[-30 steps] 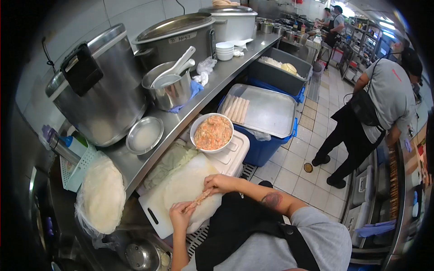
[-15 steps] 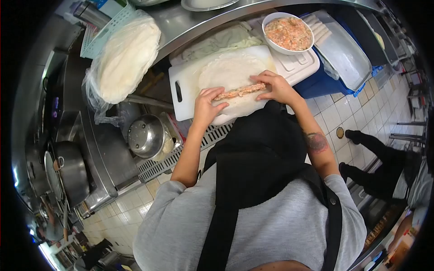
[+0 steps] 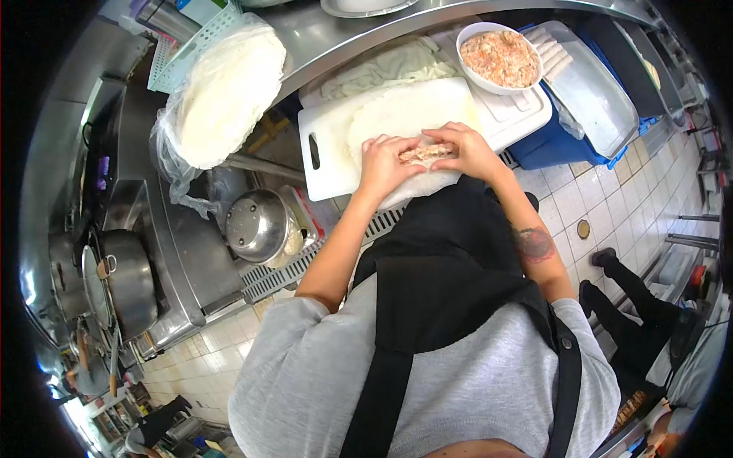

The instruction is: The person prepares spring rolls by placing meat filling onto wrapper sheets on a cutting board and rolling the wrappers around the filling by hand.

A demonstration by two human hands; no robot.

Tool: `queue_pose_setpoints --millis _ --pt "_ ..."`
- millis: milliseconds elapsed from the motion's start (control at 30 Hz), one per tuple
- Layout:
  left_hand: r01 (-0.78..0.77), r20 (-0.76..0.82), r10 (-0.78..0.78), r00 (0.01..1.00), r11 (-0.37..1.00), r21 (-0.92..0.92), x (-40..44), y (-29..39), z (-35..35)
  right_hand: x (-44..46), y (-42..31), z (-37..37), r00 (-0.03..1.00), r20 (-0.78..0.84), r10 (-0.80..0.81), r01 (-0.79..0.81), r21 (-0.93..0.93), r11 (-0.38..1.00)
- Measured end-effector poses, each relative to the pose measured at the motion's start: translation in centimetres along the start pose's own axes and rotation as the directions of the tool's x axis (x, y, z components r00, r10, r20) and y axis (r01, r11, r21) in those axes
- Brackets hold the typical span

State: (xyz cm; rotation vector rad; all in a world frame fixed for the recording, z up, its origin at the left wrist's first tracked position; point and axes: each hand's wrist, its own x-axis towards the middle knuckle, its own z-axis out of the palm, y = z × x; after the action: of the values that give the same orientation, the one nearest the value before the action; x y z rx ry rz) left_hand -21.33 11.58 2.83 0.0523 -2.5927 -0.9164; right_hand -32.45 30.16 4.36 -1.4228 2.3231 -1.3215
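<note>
A round, pale, thin wrapper (image 3: 393, 113) lies on the white cutting board (image 3: 327, 131). A strip of orange-and-pink minced filling (image 3: 427, 153) runs across its near part. Around the strip's left end curl the fingers of my left hand (image 3: 387, 164), which hide part of it. My right hand (image 3: 467, 153) grips the right end between thumb and fingers. The wrapper's near edge hangs over the board's front, close to the black apron (image 3: 447, 229).
Beyond the board stands a white bowl of filling (image 3: 500, 59) on a white lid. A metal tray (image 3: 592, 91) with several finished rolls (image 3: 551, 55) is at right. A bagged wrapper stack (image 3: 229, 99) and a metal pot (image 3: 256, 227) are left. Another person's legs (image 3: 637, 294) show at right.
My hands have moved closer together along the filling, the left one most, so a shorter length of it shows between them. The whole view has shifted slightly.
</note>
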Motion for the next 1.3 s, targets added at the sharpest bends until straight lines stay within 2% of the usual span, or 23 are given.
queue_pose_setpoints --millis 33,100,200,233,333,367,400,467,533,567,667,800,933,1033,1133,1200,1267,1300 --pt "-0.023 -0.035 0.024 0.999 1.000 0.016 -0.1 0.4 0.0 0.0 0.4 0.0 0.999 0.011 0.051 -0.052 0.086 0.995" --pt "0.030 0.034 -0.032 0.999 0.998 0.054 -0.1 0.2 0.3 -0.2 1.7 0.0 0.988 0.044 0.150 -0.157 0.249 0.956" --pt "0.081 0.118 -0.091 0.989 0.993 0.088 0.5 -0.1 0.5 -0.6 3.2 0.4 0.990 0.056 0.133 -0.142 0.236 0.961" --pt "0.098 0.145 -0.112 0.983 0.990 0.097 0.2 -0.2 0.3 -0.5 3.0 -0.1 0.992 0.100 0.082 -0.098 0.173 0.980" --pt "0.035 0.140 -0.030 0.990 0.999 -0.030 -0.3 -0.6 -0.7 0.1 0.4 -3.0 0.996 -0.048 0.076 -0.071 0.113 0.991" --pt "0.069 0.174 -0.046 0.984 0.989 -0.134 -0.7 -0.7 -1.6 0.6 0.5 -4.7 0.992 -0.100 0.076 -0.072 0.039 0.997" --pt "0.057 0.120 -0.044 0.992 0.992 -0.114 -1.1 -0.8 -2.5 1.1 1.2 -6.0 0.972 -0.234 0.021 -0.040 -0.078 0.996" --pt "0.046 0.017 -0.045 0.999 0.996 -0.071 -2.4 -1.1 -4.2 2.3 3.0 -9.2 0.932 -0.362 -0.018 -0.124 -0.363 0.924" --pt "0.073 -0.042 -0.074 0.996 0.997 -0.035 -3.2 -1.7 -6.0 3.1 4.0 -11.1 0.954 -0.298 0.031 -0.195 -0.542 0.817" --pt "0.072 -0.072 -0.072 0.995 0.997 0.008 -3.6 -2.1 -6.9 3.4 5.7 -11.4 0.980 -0.197 0.017 -0.136 -0.604 0.786" --pt "0.088 -0.153 -0.080 0.985 0.995 0.050 -4.2 -2.5 -8.6 4.2 7.5 -11.5 0.992 -0.057 0.115 -0.122 -0.695 0.709" --pt "0.113 -0.172 -0.098 0.980 0.991 0.076 -4.8 -2.6 -9.2 5.1 8.2 -10.9 0.987 -0.003 0.160 -0.106 -0.761 0.640" --pt "0.115 -0.131 -0.110 0.985 0.993 0.031 -5.0 -2.3 -8.8 5.4 7.5 -11.4 0.986 -0.009 0.168 -0.124 -0.715 0.688" --pt "0.113 -0.114 -0.110 0.987 0.993 0.020 -5.3 -2.5 -8.9 5.4 4.7 -11.7 0.974 -0.178 0.140 -0.219 -0.581 0.784" --pt "0.093 -0.087 -0.092 0.992 0.996 0.009 -5.3 -2.6 -8.5 4.9 -0.4 -9.6 0.976 -0.216 0.016 -0.115 -0.453 0.884" --pt "0.090 -0.056 -0.092 0.994 0.995 -0.041 -4.9 -2.4 -7.9 3.9 -2.6 -6.7 0.992 0.030 0.126 -0.120 -0.153 0.981" --pt "0.026 -0.070 -0.029 0.997 0.999 -0.040 -4.5 -1.6 -6.9 3.7 -4.5 -4.3 0.969 0.235 0.080 -0.066 -0.068 0.996" --pt "0.021 -0.068 -0.025 0.997 0.998 -0.053 -4.3 -1.2 -6.5 3.9 -4.5 -3.0 0.975 0.217 0.041 -0.026 -0.072 0.997"
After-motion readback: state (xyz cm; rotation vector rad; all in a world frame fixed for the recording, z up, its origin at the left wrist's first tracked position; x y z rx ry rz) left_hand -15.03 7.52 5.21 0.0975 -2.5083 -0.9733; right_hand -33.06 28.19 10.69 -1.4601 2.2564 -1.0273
